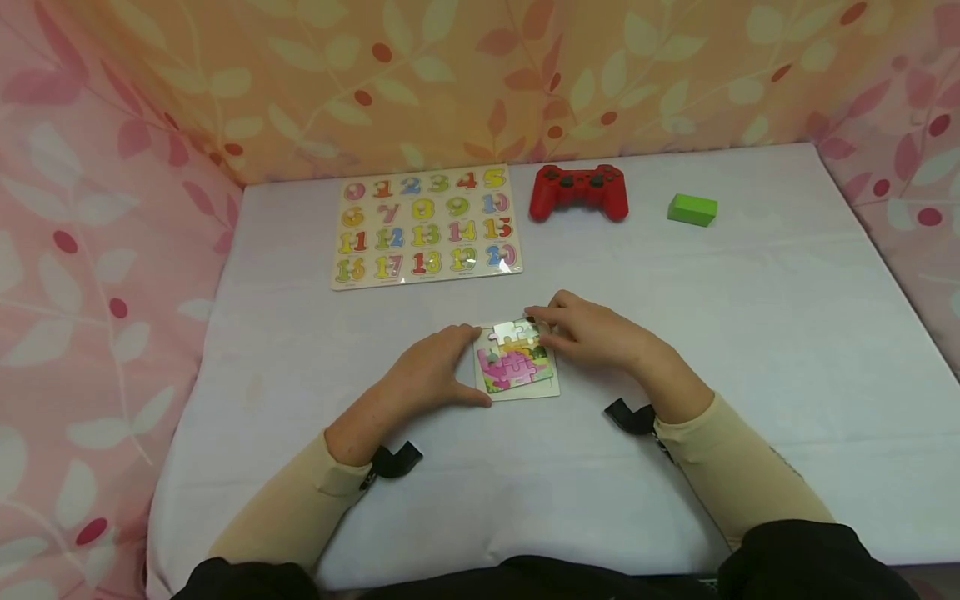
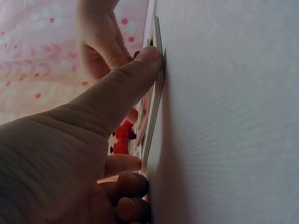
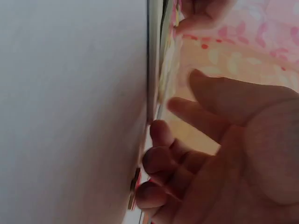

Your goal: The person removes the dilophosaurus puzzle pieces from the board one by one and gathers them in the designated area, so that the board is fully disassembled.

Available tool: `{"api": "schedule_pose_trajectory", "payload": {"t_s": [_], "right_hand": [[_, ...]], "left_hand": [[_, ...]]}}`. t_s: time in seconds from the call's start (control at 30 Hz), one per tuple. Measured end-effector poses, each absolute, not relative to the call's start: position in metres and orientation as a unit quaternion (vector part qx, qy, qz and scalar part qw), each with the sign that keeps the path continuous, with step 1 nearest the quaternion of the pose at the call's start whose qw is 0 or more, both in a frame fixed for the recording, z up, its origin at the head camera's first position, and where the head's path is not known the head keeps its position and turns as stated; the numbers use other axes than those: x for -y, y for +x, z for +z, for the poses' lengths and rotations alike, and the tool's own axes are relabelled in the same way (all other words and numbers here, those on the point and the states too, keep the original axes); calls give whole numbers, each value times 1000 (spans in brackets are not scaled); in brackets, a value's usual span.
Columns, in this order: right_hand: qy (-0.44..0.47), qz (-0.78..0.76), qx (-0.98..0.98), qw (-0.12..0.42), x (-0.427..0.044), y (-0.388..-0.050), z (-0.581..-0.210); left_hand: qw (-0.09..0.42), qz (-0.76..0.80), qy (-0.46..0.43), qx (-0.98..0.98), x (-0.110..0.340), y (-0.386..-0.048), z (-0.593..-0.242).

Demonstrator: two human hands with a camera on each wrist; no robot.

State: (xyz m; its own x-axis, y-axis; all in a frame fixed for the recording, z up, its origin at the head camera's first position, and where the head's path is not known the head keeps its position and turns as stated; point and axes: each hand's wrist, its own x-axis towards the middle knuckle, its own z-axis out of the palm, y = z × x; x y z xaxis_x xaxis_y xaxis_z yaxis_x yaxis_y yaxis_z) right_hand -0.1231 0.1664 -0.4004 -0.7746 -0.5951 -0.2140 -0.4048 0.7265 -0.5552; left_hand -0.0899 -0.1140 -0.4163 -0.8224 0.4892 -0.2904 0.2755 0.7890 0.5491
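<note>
A small square jigsaw puzzle (image 1: 516, 363) with a pink picture lies on its pale board (image 1: 536, 392), turned slightly askew so that it overlaps the board's rim. My left hand (image 1: 427, 371) grips the board along its left side, thumb at the near corner and index finger at the far corner. In the left wrist view, the thumb (image 2: 148, 55) presses against the board's edge. At the far right corner is my right hand (image 1: 596, 333), its fingertips by the puzzle's upper edge. The right wrist view shows its thumb and index finger apart, with nothing between them.
A wooden number board (image 1: 427, 225) lies beyond the hands at the back left. To its right are a red game controller (image 1: 579, 192) and a green block (image 1: 692, 209). Patterned cloth (image 1: 480, 83) stands behind the white table (image 1: 750, 333) and at its sides.
</note>
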Motion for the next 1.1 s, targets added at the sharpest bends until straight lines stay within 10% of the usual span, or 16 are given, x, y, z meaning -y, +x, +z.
{"api": "schedule_pose_trajectory", "payload": {"t_s": [1.1], "right_hand": [[-276,-287,-909,123,-128,-126,-417]], "left_hand": [[191,229,207,-932,111,-89,-422]]}}
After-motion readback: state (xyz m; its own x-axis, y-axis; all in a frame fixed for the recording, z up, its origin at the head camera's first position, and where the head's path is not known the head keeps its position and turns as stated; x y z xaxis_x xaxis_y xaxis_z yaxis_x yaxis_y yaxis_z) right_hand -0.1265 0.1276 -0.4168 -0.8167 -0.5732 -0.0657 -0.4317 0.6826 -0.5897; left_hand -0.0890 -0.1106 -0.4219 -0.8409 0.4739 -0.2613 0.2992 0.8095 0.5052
